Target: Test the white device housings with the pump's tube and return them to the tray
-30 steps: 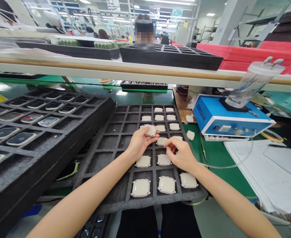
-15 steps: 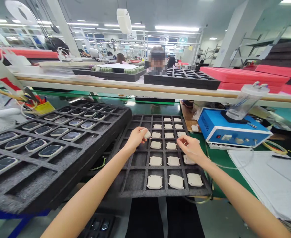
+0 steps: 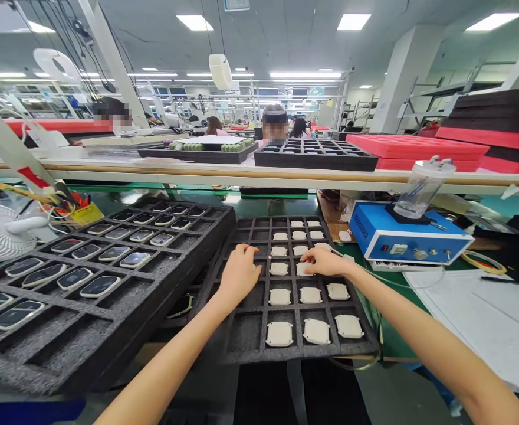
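Both hands have dropped onto the foam tray (image 3: 242,330) at centre frame since half a second ago. Left hand (image 3: 238,273) lies palm-down, covering the white part it held raised; its grip cannot be told. Right hand (image 3: 325,261), fingers curled, touches a white part (image 3: 304,269) beneath its fingertips.

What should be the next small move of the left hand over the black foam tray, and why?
Probably lift the left hand clear of the foam tray. It lies palm down over a cell beside the filled columns of white parts, hiding whether its part is seated. The right hand rests on a neighbouring white part.
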`<act>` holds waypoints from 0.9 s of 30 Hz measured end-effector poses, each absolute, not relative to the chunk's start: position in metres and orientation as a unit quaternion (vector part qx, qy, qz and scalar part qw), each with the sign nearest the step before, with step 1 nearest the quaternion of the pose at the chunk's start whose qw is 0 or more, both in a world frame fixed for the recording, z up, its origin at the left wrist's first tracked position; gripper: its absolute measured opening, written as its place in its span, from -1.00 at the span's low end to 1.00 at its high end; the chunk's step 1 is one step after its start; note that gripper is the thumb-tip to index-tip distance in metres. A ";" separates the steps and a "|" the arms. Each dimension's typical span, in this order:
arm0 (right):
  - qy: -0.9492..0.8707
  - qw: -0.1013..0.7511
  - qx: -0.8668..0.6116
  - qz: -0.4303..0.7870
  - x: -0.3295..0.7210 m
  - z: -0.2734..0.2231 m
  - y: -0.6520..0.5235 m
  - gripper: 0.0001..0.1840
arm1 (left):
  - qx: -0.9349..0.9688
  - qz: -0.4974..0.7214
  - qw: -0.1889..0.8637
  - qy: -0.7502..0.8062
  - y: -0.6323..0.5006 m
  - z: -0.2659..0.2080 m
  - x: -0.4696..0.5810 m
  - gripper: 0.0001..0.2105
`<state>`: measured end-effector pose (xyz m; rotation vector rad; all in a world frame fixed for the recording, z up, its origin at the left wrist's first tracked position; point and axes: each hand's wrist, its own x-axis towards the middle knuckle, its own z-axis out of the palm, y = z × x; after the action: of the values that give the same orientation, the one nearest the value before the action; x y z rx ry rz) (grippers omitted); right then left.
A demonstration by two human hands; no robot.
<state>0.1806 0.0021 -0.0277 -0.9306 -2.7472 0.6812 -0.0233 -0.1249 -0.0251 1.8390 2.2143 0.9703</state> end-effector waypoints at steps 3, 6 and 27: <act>-0.920 0.077 -0.293 0.249 0.184 -0.023 0.005 -0.75 | 0.686 0.314 0.081 0.652 -0.116 -0.019 -0.002 -0.75; -0.922 0.079 -0.272 0.264 0.189 -0.019 0.003 -0.75 | 0.733 0.304 0.125 0.596 -0.101 -0.023 0.020 -0.72; -0.681 0.421 -0.339 0.494 0.186 -0.065 0.004 -0.65 | 0.531 0.504 0.427 0.531 -0.048 -0.048 0.034 -0.74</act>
<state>0.1855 0.0042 -0.0647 -0.8494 -1.7058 1.2362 0.0345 -0.0479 -0.0482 1.3258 1.3254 1.2593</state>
